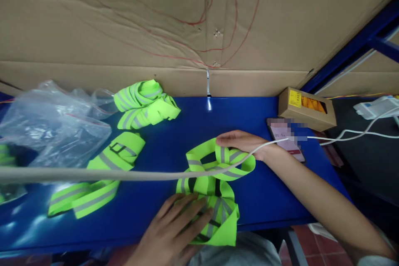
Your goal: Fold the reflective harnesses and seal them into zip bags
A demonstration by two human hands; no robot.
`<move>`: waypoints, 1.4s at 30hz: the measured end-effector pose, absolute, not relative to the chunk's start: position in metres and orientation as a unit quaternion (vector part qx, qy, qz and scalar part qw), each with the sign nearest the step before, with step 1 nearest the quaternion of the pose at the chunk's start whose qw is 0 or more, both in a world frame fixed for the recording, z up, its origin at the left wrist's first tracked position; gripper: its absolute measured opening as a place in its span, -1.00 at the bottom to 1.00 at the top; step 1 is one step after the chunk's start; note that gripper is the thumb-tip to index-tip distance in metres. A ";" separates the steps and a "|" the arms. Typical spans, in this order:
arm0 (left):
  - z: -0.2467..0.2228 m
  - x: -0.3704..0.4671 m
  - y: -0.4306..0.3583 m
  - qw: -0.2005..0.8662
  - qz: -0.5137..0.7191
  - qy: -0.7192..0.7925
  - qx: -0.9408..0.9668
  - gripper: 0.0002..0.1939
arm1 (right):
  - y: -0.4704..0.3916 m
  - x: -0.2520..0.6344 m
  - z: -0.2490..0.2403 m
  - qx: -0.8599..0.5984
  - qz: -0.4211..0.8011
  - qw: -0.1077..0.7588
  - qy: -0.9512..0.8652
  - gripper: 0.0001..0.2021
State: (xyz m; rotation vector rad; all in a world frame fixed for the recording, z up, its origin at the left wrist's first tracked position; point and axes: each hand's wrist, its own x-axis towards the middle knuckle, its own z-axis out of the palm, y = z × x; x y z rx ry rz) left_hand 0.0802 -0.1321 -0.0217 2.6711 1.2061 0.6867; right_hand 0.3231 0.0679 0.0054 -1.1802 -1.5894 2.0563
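Blue table [174, 133], cardboard wall [156, 29] beyond both hands; left hand [174, 228] spread flat on vest [215, 199], right hand [243, 143] pinching its strap, phone [286, 139] beside it

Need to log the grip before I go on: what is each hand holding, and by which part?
Both hands are on the same neon reflective strap. The left hand presses flat on its folded near end; the right hand grips the far loop at its top edge.

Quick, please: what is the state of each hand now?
Left hand: open, pressing flat on the reflective vest.
Right hand: fingers resting on the vest's strap; grip cannot be told.
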 end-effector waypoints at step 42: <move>-0.024 0.081 -0.133 0.066 0.245 0.425 0.869 -0.50 | 0.069 0.349 0.006 -0.556 0.351 0.303 -0.690 -0.54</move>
